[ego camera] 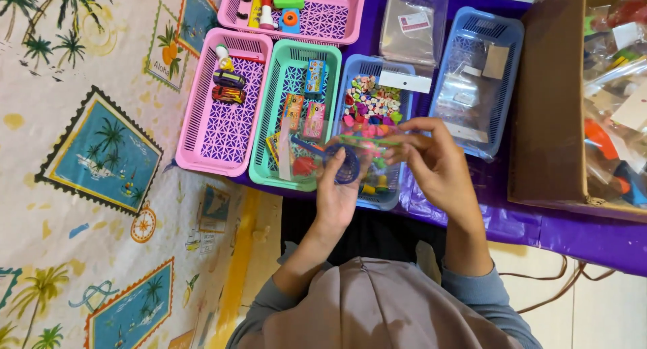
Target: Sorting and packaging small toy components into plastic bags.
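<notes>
**Baskets in a row, hands at the near edge**

Both hands meet at six o'clock of the basket row, left hand [339, 194] at nine o'clock of the right hand [438, 170], a clear bag [364, 150] between them. Toy-car basket [226, 130] lies at nine o'clock, card basket [286, 167] beside it, bead basket [371, 93] just behind the hands, packet basket [478, 79] at two o'clock, cardboard box [549, 106] at three o'clock.

Both hands [391, 173] w/ clear bag [367, 147]
</notes>
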